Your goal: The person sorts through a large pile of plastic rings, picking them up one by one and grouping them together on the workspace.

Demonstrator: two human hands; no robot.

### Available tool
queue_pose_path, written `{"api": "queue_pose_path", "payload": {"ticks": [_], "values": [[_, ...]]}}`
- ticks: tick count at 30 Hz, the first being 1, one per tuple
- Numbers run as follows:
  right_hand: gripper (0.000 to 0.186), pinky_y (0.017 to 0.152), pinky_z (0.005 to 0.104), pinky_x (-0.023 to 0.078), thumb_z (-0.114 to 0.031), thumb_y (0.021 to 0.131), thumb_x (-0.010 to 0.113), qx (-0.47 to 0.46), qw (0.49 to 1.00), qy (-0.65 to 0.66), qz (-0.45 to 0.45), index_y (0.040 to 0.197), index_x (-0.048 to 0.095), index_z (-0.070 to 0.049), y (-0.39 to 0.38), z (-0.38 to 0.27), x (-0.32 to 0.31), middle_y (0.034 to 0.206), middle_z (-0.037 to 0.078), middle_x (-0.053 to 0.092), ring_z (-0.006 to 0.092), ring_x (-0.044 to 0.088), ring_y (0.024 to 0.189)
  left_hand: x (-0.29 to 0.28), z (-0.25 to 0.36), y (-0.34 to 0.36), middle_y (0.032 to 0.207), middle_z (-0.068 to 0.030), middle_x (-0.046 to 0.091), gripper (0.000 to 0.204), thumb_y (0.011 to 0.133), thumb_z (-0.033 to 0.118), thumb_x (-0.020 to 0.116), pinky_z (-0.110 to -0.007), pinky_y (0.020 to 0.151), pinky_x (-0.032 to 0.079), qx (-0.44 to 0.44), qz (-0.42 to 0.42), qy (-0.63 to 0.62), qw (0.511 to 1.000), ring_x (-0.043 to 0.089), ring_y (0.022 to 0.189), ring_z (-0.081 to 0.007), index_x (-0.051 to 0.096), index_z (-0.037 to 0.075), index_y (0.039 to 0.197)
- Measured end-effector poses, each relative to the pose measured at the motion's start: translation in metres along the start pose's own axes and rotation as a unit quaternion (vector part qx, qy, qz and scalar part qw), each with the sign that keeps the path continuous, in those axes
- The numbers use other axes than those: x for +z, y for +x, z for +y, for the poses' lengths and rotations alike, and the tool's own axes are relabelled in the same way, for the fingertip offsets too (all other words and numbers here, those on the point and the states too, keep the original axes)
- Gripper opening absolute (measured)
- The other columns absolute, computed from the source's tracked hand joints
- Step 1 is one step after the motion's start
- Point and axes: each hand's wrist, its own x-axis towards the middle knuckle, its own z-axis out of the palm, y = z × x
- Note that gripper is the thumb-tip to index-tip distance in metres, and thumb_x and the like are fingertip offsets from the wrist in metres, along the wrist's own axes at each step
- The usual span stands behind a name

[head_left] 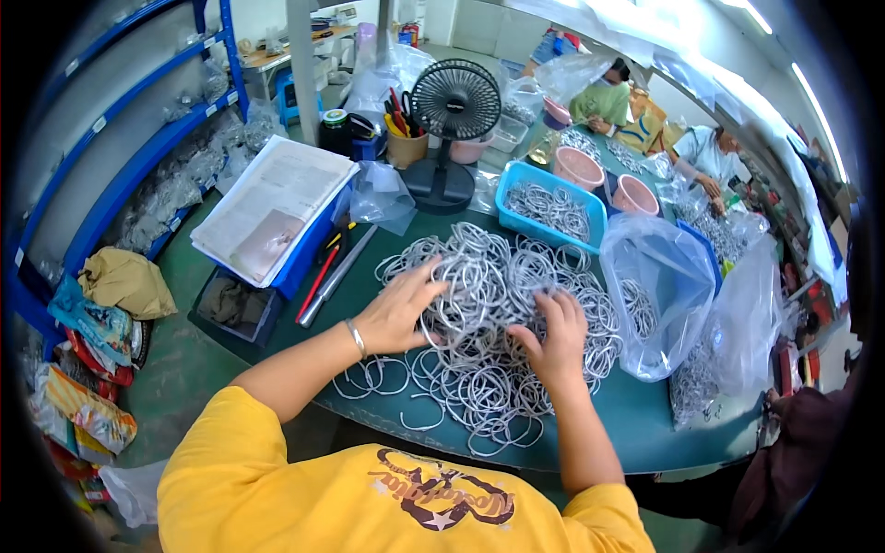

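A large heap of silver-grey metal rings (498, 369), several of them with a gap like open bangles, lies tangled on the green table before me. My left hand (406, 309), with a bangle on its wrist, reaches into the heap's left side. Its fingers curl around a raised clump of rings (470, 281) and are partly hidden by it. On the clump's right side is my right hand (559, 339), thumb and fingers apart, touching the rings. Loose rings (373, 376) spill toward the table's near edge.
A blue basket (595, 241) of small metal parts stands beyond the heap, beside a clear plastic bag (656, 295). A black fan (454, 101), a stack of papers (267, 207), a red pen (319, 281) and a blue shelf (78, 198) are leftward. Two people work at the far right.
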Motion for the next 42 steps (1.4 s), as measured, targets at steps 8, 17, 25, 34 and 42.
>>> {"api": "queue_pose_path", "payload": {"ticks": [8, 17, 25, 34, 42], "values": [[0.025, 0.085, 0.0423, 0.043, -0.010, 0.067, 0.080, 0.097, 0.991, 0.052, 0.081, 0.081, 0.061, -0.004, -0.068, 0.000, -0.047, 0.098, 0.015, 0.059, 0.0351, 0.055, 0.097, -0.007, 0.064, -0.033, 0.153, -0.0247, 0.017, 0.088, 0.073, 0.034, 0.076, -0.055, 0.111, 0.018, -0.052, -0.016, 0.003, 0.999, 0.019, 0.141, -0.0399, 0.031, 0.002, 0.142], [0.031, 0.072, 0.0391, 0.045, -0.013, 0.066, 0.081, 0.074, 0.986, 0.147, -0.029, 0.088, 0.060, -0.004, -0.129, -0.044, -0.055, 0.092, 0.016, 0.057, 0.0338, 0.055, 0.084, 0.051, 0.091, -0.078, 0.152, -0.0217, 0.023, 0.088, 0.075, 0.052, 0.068, -0.065, 0.106, 0.013, -0.070, -0.182, 0.106, 0.975, 0.022, 0.139, -0.0408, 0.033, 0.013, 0.145], [0.020, 0.070, 0.0389, 0.043, -0.011, 0.072, 0.073, 0.036, 0.991, 0.124, -0.024, 0.087, 0.062, -0.005, -0.137, -0.065, 0.001, 0.089, 0.013, 0.053, 0.0316, 0.052, 0.081, 0.041, 0.061, -0.060, 0.151, -0.0011, 0.034, 0.067, 0.077, 0.037, 0.066, -0.062, 0.107, 0.015, -0.050, -0.179, 0.202, 0.962, 0.035, 0.135, -0.0248, 0.045, 0.016, 0.137], [0.023, 0.077, 0.0343, 0.049, 0.000, 0.071, 0.074, 0.114, 0.979, 0.170, -0.001, 0.092, 0.066, -0.003, -0.148, -0.042, -0.038, 0.099, 0.013, 0.060, 0.0282, 0.059, 0.090, 0.030, 0.093, -0.088, 0.121, -0.0076, 0.061, 0.032, 0.076, 0.004, 0.066, -0.045, 0.103, 0.029, -0.041, 0.011, 0.005, 0.999, 0.054, 0.115, -0.0240, 0.064, 0.009, 0.108], [0.028, 0.083, 0.0369, 0.046, -0.001, 0.075, 0.070, 0.056, 0.985, 0.159, -0.045, 0.102, 0.065, -0.005, -0.160, -0.054, -0.041, 0.107, 0.015, 0.060, 0.0314, 0.057, 0.096, 0.080, 0.129, -0.076, 0.144, -0.0049, 0.042, 0.052, 0.075, 0.032, 0.073, -0.060, 0.104, 0.019, -0.029, -0.068, 0.079, 0.994, 0.037, 0.134, -0.0268, 0.059, 0.020, 0.123]]}}
